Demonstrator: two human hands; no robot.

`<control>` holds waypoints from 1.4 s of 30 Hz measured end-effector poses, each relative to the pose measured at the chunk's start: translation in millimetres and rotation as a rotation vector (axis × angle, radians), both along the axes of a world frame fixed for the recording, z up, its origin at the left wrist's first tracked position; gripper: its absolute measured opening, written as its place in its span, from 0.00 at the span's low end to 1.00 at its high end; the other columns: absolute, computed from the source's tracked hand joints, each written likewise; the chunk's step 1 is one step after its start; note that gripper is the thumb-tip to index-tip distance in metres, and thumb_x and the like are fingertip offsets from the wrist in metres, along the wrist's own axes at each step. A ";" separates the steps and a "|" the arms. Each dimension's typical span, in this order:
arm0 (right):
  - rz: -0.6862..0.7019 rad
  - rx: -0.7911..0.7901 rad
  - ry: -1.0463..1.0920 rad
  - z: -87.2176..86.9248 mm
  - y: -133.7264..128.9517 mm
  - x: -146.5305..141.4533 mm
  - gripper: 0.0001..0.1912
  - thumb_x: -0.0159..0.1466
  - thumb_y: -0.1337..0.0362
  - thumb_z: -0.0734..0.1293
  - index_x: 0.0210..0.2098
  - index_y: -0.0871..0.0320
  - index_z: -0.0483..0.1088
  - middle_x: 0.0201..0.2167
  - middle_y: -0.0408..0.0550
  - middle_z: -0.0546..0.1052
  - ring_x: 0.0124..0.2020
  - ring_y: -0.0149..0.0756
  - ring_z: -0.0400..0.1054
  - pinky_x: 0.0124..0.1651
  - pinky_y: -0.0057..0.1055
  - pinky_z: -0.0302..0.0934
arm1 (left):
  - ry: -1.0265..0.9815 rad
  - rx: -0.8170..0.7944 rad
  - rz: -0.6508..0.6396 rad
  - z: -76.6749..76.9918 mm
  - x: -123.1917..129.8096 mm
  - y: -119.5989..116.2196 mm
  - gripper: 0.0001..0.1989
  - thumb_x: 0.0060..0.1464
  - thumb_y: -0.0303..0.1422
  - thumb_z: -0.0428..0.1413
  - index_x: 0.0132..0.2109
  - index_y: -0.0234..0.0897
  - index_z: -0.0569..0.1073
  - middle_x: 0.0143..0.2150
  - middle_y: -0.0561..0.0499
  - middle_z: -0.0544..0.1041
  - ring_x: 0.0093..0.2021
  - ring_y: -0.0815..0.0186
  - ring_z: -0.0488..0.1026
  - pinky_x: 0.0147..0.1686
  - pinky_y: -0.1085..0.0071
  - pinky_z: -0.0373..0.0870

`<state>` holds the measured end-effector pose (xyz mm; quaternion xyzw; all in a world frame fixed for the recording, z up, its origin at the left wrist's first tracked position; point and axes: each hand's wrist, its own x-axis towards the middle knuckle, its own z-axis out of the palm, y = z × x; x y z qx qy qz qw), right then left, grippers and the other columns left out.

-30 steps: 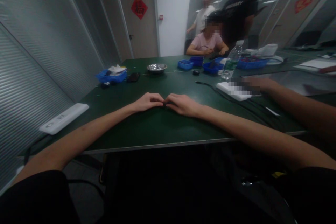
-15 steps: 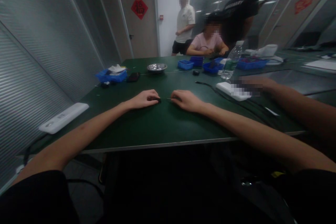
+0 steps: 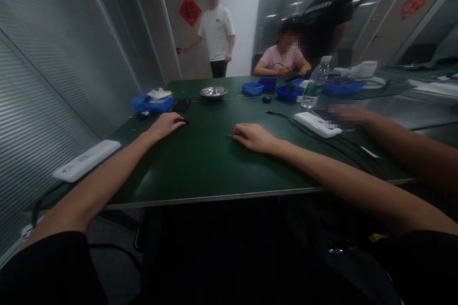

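Over the left part of the green table (image 3: 200, 171), the fingers of my left hand (image 3: 165, 125) are closed on a small black object (image 3: 184, 121). Its kind is too dark to make out. My right hand (image 3: 253, 137) rests near the table's middle, its fingers curled and pinching a thin, pale, needle-like piece (image 3: 229, 135) whose tip points left. A wide gap lies between the two hands. Behind my left hand are a dark flat object (image 3: 182, 105) and a blue basket (image 3: 152, 103) with white papers in it.
A round metal bowl (image 3: 213, 93) stands farther back. To the right are a black computer mouse (image 3: 266, 99), a plastic bottle (image 3: 316, 83), a white power strip (image 3: 317, 124) and a black cable (image 3: 282, 115). Another person's hand (image 3: 348, 113) is beside the strip. Another white strip (image 3: 86, 159) lies left.
My left hand has moved left and away from my right hand, carrying the black object. My right hand has stayed in place. A person in white has moved left to the door.
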<state>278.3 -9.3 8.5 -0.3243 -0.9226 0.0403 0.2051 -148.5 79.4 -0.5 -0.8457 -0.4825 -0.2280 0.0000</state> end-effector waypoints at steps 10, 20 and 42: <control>-0.013 0.018 -0.014 0.1 -1.5 -1.6 0.10 0.74 0.58 0.63 0.46 0.57 0.71 0.42 0.51 0.77 0.38 0.38 0.69 0.40 0.32 0.57 | 0.190 0.096 0.205 -1.4 -32.4 9.8 0.17 0.64 0.37 0.56 0.54 0.37 0.82 0.51 0.40 0.82 0.52 0.51 0.77 0.57 0.59 0.67; 0.001 0.020 -0.006 -1.2 -0.1 -0.6 0.10 0.74 0.58 0.63 0.47 0.57 0.71 0.42 0.51 0.77 0.38 0.38 0.69 0.41 0.33 0.57 | 0.155 0.079 0.280 -5.7 -42.0 15.1 0.17 0.64 0.36 0.54 0.52 0.35 0.84 0.49 0.38 0.79 0.50 0.50 0.75 0.54 0.59 0.68; 0.012 0.007 -0.020 -0.3 1.1 0.0 0.10 0.74 0.58 0.63 0.47 0.57 0.70 0.43 0.51 0.77 0.38 0.38 0.68 0.41 0.33 0.57 | -0.145 0.031 0.317 -7.0 -51.7 20.3 0.17 0.55 0.39 0.65 0.50 0.38 0.85 0.45 0.43 0.84 0.46 0.53 0.79 0.51 0.60 0.71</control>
